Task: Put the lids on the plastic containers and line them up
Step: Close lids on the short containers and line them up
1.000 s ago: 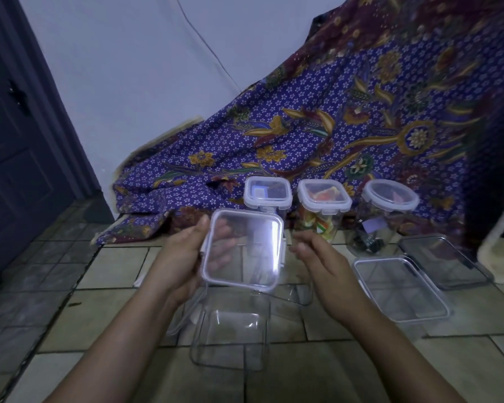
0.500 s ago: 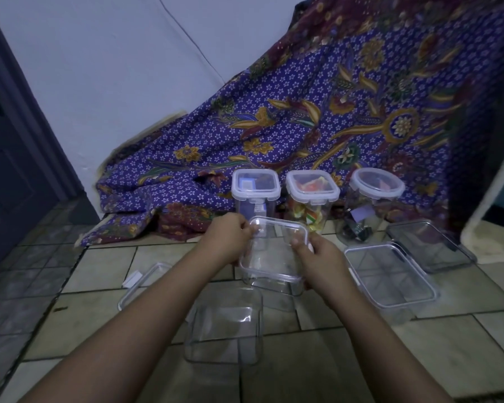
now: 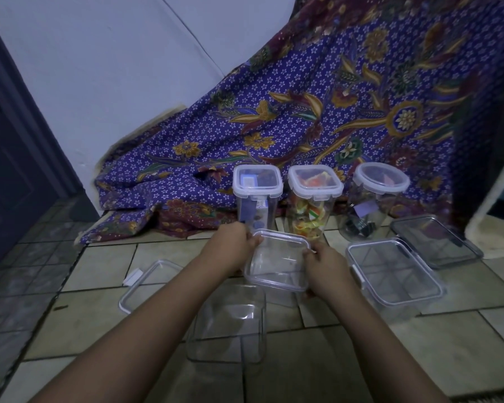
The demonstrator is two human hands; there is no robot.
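Down on the tiled floor [image 3: 419,344], gripping a clear square lid [image 3: 277,258] from both sides: left hand [image 3: 233,248] at the far-left corner with fingers curled over the rim, right hand [image 3: 325,269] on the right edge with fingers clamped on it too. Holding that lid flat, right on top of a clear square container [image 3: 280,296] that barely shows underneath; can't tell whether pressed home or just resting there. Just in front, nearer the camera, an open square container [image 3: 227,324], upright, no lid on. Off to the left, flat on the tiles, a loose lid [image 3: 147,282] with a white clip tab at its far edge. Over on the right, a rectangular container [image 3: 394,276] with its lid on, and just behind it a darker flat container [image 3: 435,242], lidded as well. Lined up at the back against the patterned purple cloth [image 3: 303,126], three tall lidded jars side by side: a square jar with blue contents [image 3: 258,199], a square jar with orange and yellow pieces [image 3: 314,205], a round jar [image 3: 376,205] with small dark things at the bottom. Far left, a dark door [image 3: 12,170].
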